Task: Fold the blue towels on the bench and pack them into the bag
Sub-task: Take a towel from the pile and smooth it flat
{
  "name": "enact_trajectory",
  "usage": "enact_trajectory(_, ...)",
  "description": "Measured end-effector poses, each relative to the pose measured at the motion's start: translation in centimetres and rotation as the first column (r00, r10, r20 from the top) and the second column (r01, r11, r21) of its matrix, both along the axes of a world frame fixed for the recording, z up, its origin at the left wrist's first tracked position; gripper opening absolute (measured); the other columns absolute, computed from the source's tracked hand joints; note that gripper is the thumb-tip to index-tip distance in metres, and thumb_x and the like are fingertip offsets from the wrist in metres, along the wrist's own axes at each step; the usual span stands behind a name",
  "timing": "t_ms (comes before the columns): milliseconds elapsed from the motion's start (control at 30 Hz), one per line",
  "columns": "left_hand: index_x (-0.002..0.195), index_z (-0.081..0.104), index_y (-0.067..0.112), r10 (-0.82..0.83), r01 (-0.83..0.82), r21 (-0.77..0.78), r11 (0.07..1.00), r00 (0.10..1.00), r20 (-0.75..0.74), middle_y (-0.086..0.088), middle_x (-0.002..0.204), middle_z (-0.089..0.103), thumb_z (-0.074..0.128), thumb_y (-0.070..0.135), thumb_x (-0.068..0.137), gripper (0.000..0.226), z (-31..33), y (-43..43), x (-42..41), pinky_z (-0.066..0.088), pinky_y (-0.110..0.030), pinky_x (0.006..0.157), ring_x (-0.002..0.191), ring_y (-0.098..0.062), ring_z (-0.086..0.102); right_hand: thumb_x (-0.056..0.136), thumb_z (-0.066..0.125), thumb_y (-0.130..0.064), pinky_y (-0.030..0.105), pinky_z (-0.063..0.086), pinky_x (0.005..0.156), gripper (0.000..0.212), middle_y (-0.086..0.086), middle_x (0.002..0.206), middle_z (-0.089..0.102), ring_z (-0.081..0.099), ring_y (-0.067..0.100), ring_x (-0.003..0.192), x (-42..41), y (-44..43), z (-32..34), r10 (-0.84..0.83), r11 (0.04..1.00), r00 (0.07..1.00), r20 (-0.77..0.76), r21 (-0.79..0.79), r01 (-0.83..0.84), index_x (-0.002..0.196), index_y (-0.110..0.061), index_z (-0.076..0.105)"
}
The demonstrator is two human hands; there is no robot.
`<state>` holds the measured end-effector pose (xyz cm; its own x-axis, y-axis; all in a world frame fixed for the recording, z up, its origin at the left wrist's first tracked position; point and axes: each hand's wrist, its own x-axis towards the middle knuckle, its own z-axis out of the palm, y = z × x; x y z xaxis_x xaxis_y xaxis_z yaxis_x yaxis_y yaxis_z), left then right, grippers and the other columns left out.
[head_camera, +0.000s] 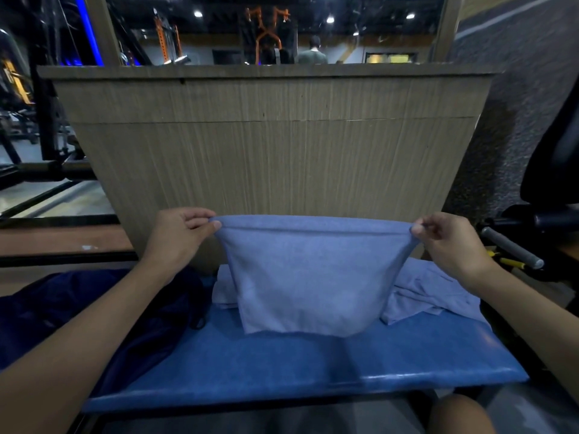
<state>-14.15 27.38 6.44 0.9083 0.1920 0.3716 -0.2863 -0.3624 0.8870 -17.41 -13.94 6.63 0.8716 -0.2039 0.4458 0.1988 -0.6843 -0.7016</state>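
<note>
The left hand (180, 238) and right hand (451, 242) each pinch a top corner of a blue towel (308, 277), holding it stretched above the blue bench (282, 368). More towels (429, 289) lie crumpled behind it, and a dark bag (94, 311) rests at the left, with a wooden panel (275, 145) beyond.

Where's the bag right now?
In the head view, the bag lies slumped at the left end of the bench, just left of the held-up towel.
</note>
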Motion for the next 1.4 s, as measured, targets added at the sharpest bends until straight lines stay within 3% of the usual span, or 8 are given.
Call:
enact_trajectory(267,0.077,0.072,0.016,-0.097,0.102,0.061,0.993,0.992,-0.078,-0.002,0.072,0.073,0.078,0.01,0.081,0.009,-0.2,0.0,-1.2,0.05,-0.022,0.064,0.065,-0.014,0.064,0.095,0.056,-0.009,0.018,0.037,0.051,0.014,0.003,0.069,0.059,0.049,0.01,0.059,-0.9,0.3,0.1,0.107,0.993,0.987,-0.12,-0.045,-0.113,0.083,-0.007,0.062)
enact_trajectory(433,0.09,0.061,0.004,-0.338,0.332,-0.1,0.938,0.812,-0.475,-0.016,0.076,0.07,0.069,0.013,0.085,0.013,0.6,0.6,-3.0,0.05,-0.024,0.048,0.066,-0.027,0.07,0.093,0.06,-0.005,0.016,0.037,0.044,0.016,0.002,0.052,0.054,0.046,0.007,0.048,-1.8,-0.8,-0.3,0.24,0.97,0.926,-0.293,0.108,-0.217,0.079,-0.001,0.067)
enact_trajectory(667,0.091,0.065,0.005,-0.397,0.358,-0.191,0.914,0.697,-0.598,-0.018,0.085,0.071,0.099,0.043,0.031,0.079,-0.7,1.4,-3.0,0.057,-0.026,0.055,0.072,-0.026,0.073,0.096,0.057,-0.013,0.025,0.038,0.045,0.018,0.014,0.059,0.052,0.049,0.02,0.05,-2.5,-0.8,-1.1,0.311,0.948,0.816,-0.488,0.223,-0.228,0.083,-0.002,0.062)
enact_trajectory(833,0.093,0.061,0.0,-0.324,0.24,-0.225,0.944,0.8,-0.505,-0.026,0.092,0.067,0.07,0.008,0.085,0.015,-2.3,0.1,-2.4,0.061,-0.03,0.068,0.082,-0.029,0.074,0.098,0.052,-0.008,0.027,0.058,0.055,0.015,0.02,0.074,0.06,0.073,0.031,0.071,-2.1,0.5,-2.0,0.325,0.906,0.848,-0.419,0.396,-0.152,0.085,-0.001,0.055)
enact_trajectory(933,0.091,0.063,-0.001,-0.228,0.163,-0.227,0.96,0.927,-0.299,-0.019,0.087,0.071,0.065,0.004,0.091,0.006,-2.6,-0.6,-2.0,0.06,-0.03,0.08,0.088,-0.028,0.073,0.098,0.051,-0.005,0.029,0.059,0.071,0.015,0.021,0.084,0.061,0.072,0.024,0.077,-1.2,1.0,-2.3,0.269,0.899,0.928,-0.258,0.413,-0.146,0.085,-0.001,0.057)
enact_trajectory(1067,0.087,0.064,0.004,-0.194,0.156,-0.212,0.965,0.967,-0.168,-0.013,0.079,0.073,0.065,0.005,0.091,0.004,-1.8,-0.6,-2.0,0.06,-0.029,0.08,0.082,-0.024,0.072,0.097,0.053,-0.005,0.03,0.06,0.075,0.013,0.019,0.086,0.066,0.071,0.022,0.079,-0.9,1.0,-1.9,0.232,0.9,0.966,-0.114,0.403,-0.168,0.086,-0.003,0.06)
enact_trajectory(1233,0.089,0.064,0.002,-0.283,0.254,-0.129,0.959,0.906,-0.314,-0.021,0.085,0.073,0.067,0.007,0.089,0.006,-4.1,0.0,-3.7,0.06,-0.031,0.078,0.083,-0.028,0.072,0.094,0.056,-0.006,0.022,0.047,0.058,0.017,0.014,0.07,0.066,0.064,0.012,0.061,-2.2,0.8,-5.0,0.215,0.943,0.958,-0.188,0.294,-0.154,0.078,-0.007,0.061)
enact_trajectory(1400,0.09,0.063,-0.003,-0.313,0.336,-0.054,0.94,0.789,-0.528,-0.022,0.083,0.073,0.064,0.006,0.092,0.01,-10.8,0.3,-5.7,0.058,-0.034,0.078,0.084,-0.031,0.072,0.088,0.058,0.004,0.019,0.04,0.048,0.017,0.008,0.056,0.065,0.054,0.005,0.048,-4.0,0.6,-12.3,0.238,0.969,0.86,-0.451,0.174,-0.176,0.074,-0.003,0.064)
